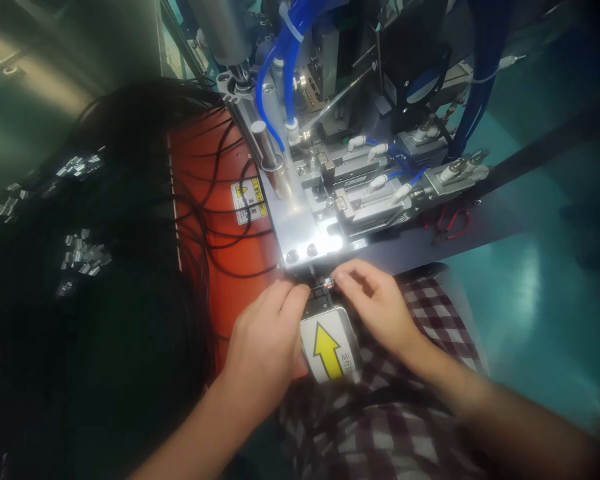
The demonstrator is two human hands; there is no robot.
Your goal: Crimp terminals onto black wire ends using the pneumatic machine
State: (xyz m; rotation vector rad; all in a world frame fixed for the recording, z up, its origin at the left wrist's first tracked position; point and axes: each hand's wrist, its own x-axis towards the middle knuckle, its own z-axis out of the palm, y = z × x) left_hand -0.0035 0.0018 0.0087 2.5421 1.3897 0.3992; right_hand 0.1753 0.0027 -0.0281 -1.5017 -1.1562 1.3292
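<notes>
My left hand [265, 330] is closed at the front of the machine, its thumb and fingertips pinched beside a small metal part [329, 283]. From the other side my right hand [375, 300] reaches the same part, thumb and index finger pinched at its right end. A thin dark line, perhaps a cable, runs from the part to my left fingertips. Just below the fingers is a white plate with a yellow arrow [327, 347]. The silver machine block [305, 230] stands directly beyond both hands. What lies inside my left fingers is hidden.
Black cables [200, 220] cross the orange surface [235, 300] on the left, near a warning label [249, 200]. Bundled cables with shiny metal ends [85, 253] hang at far left. Pneumatic cylinders [375, 207] with blue tubes [290, 73] fill the back. Red-handled pliers [455, 223] lie at right.
</notes>
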